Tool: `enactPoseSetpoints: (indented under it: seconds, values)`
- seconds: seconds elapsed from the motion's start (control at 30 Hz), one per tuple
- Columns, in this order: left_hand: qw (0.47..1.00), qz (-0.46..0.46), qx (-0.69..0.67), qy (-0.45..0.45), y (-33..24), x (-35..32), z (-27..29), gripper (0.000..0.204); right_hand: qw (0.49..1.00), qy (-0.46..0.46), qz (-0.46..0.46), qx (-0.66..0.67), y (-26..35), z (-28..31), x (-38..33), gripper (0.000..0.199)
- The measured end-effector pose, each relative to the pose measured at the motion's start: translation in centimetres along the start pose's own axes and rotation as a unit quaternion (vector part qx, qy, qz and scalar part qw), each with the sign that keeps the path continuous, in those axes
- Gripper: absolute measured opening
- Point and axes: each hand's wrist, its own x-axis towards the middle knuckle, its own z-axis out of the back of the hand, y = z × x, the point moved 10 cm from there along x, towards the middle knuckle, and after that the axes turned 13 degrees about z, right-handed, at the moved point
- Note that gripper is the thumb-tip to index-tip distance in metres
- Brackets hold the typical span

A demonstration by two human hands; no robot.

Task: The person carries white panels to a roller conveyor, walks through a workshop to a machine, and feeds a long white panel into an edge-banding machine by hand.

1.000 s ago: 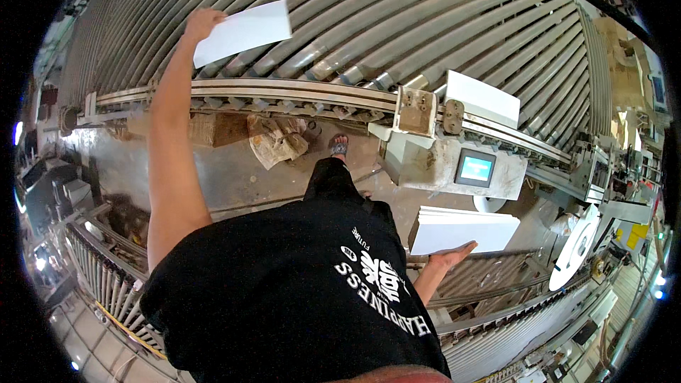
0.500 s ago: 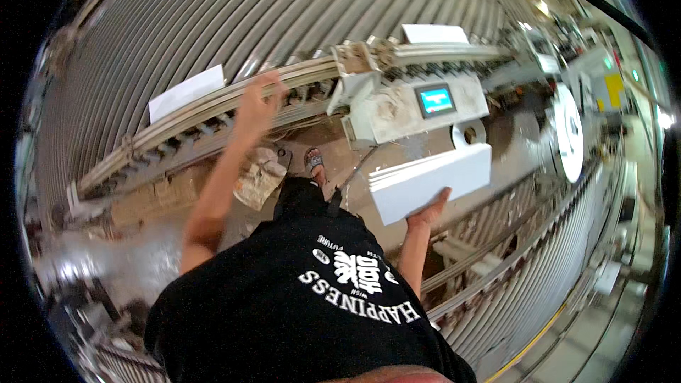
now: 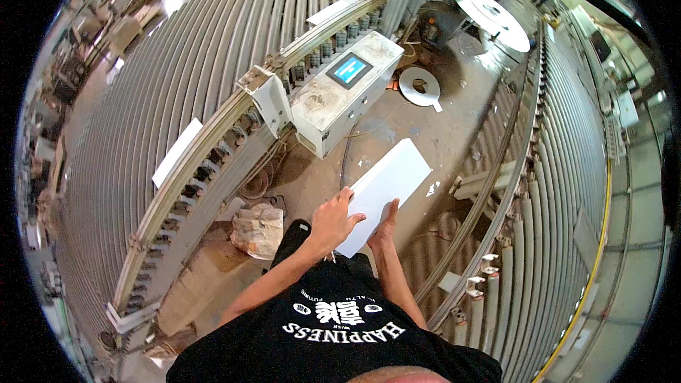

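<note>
I hold a flat white rectangular panel [image 3: 392, 181] in front of my waist, over the dusty concrete floor. My left hand [image 3: 332, 218] lies on its near left edge, fingers spread over the top face. On the near right edge, my right hand [image 3: 385, 221] grips the panel with its fingers under it. The panel tilts away toward a grey control box with a blue screen [image 3: 345, 92]. Another white panel [image 3: 176, 151] lies on the roller conveyor [image 3: 135, 135] to my left.
A second curved roller conveyor [image 3: 567, 170] runs along my right. A crumpled pale sack [image 3: 258, 230] lies on the floor by my left leg. Beyond the control box are a small white ring-shaped disc [image 3: 418, 87] and a large white round disc [image 3: 491, 14].
My left hand let go of a white panel on the left conveyor and came back onto the panel my right hand was carrying. My view has turned to the right.
</note>
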Motion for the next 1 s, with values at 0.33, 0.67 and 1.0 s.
enactPoseSetpoints:
  seconds: [0.33,0.67,1.0]
  values:
    - [1.000,0.006,-0.015,-0.010,4.6,-5.9,3.8,0.040,0.995,-0.049,0.077,-0.026,-1.3,-0.3,-6.4,0.104]
    - [0.949,0.236,-0.143,-0.151,34.3,-27.4,22.6,0.038,0.974,0.169,-0.058,-0.142,-19.8,-14.8,-18.0,0.103]
    - [0.751,0.507,-0.079,-0.415,68.1,-60.2,35.7,0.030,0.936,0.087,-0.156,-0.304,-33.2,-19.5,-29.4,0.098]
